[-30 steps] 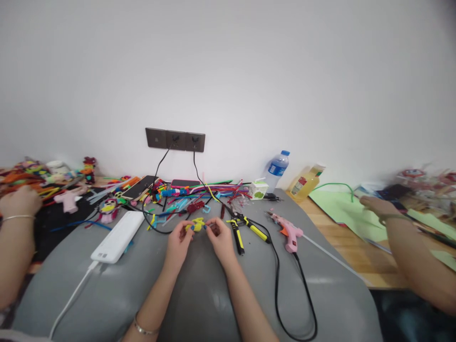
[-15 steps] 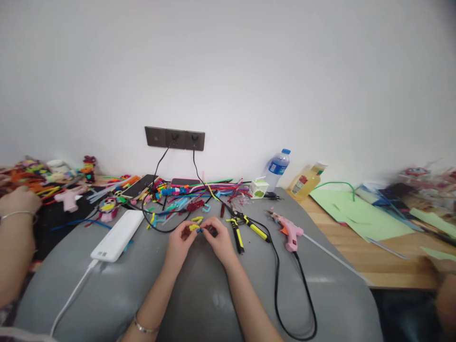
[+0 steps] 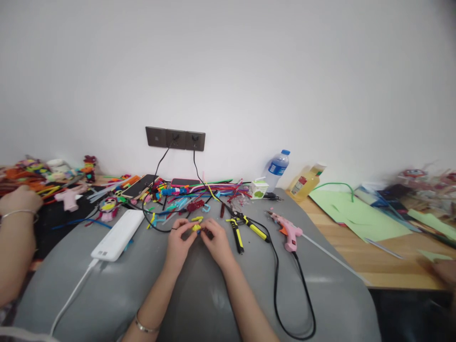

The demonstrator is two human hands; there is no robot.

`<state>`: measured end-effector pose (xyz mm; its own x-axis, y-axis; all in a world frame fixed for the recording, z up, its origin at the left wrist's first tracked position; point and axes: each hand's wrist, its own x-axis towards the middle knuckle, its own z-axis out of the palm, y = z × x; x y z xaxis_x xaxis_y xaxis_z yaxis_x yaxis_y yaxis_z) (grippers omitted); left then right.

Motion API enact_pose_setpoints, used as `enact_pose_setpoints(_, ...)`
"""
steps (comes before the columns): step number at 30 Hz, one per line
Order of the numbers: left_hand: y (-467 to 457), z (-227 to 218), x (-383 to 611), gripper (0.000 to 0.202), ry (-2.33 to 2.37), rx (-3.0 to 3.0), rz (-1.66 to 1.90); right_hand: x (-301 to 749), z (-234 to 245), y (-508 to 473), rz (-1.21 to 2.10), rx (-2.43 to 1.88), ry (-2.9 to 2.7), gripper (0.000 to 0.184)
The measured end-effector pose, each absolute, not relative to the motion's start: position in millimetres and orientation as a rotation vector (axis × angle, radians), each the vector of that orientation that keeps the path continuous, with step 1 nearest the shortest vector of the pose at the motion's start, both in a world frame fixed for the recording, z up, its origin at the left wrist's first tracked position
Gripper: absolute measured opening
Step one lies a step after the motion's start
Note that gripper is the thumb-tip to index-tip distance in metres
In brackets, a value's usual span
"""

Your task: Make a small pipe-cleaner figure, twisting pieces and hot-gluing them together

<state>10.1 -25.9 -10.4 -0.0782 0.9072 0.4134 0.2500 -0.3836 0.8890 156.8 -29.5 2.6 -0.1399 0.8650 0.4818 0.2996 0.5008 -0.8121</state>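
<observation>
Grey mat (image 3: pixel 142 275) below; left hand (image 3: pixel 180 241) and right hand (image 3: pixel 215 240) pinch yellow piece (image 3: pixel 196 227) between fingertips; upper part runs left-right, full long axis unclear, partly hidden.

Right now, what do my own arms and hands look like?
No sleeves show. A silvery bangle circles your left arm; your left hand wears a thin dark band, perhaps a ring. Your right hand and right arm look unadorned.
</observation>
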Motion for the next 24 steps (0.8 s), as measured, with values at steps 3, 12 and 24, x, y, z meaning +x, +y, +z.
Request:
enact_pose_setpoints(3,-27.0,-9.3,9.7,0.023,1.22,1.607,1.521,158.4,2.9,-28.6,0.679,-0.979,-1.677,0.019)
enact_pose_setpoints(12,-26.2,-16.2,10.7,0.022,1.196,1.486,1.491,155.5,-0.7,-27.4,0.657,-1.054,-1.755,0.023)
enact_pose_setpoints(24,-25.9,-13.9,8.0,0.036,1.262,1.317,1.567,154.5,-1.1,-29.1,0.536,-1.141,-1.941,0.027)
